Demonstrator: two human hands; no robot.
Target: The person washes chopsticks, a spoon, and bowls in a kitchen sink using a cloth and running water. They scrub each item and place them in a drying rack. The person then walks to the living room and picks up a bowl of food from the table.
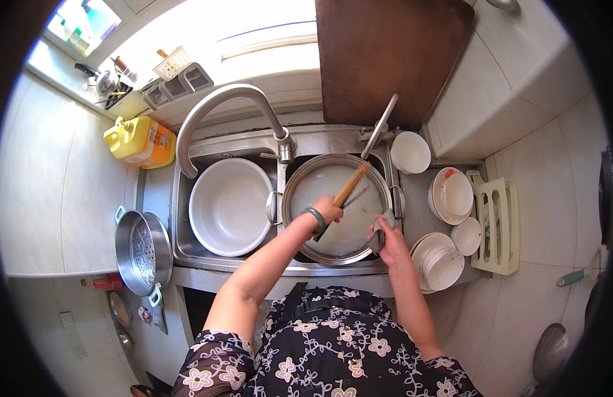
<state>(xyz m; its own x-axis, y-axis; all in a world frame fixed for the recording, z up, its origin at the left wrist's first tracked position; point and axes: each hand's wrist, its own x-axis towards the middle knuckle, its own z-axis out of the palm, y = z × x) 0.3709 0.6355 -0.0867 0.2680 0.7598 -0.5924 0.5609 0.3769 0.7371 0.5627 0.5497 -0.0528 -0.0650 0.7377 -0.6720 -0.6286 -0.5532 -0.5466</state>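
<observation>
My left hand [330, 210], with a green bangle at its wrist, grips a bundle of wooden chopsticks [352, 186] slantwise above a wide stainless steel pot [287, 206]. A thin dark stick shows beside the bundle. Cloudy water [348, 218] fills much of the pot, which sits over the right sink basin. My right hand [394, 245] holds a crumpled grey cloth [378, 238] at the pot's right front rim. In the left basin stands a white plastic tub [230, 208]; no contents are discernible in it.
A curved faucet [227, 92] arches over the left basin. Stacked bowls [443, 267], more bowls [455, 193] and a single white bowl [410, 152] stand at right. At left are a perforated steamer pot [142, 253] and a yellow jug [142, 141]. A brown board [390, 59] leans behind.
</observation>
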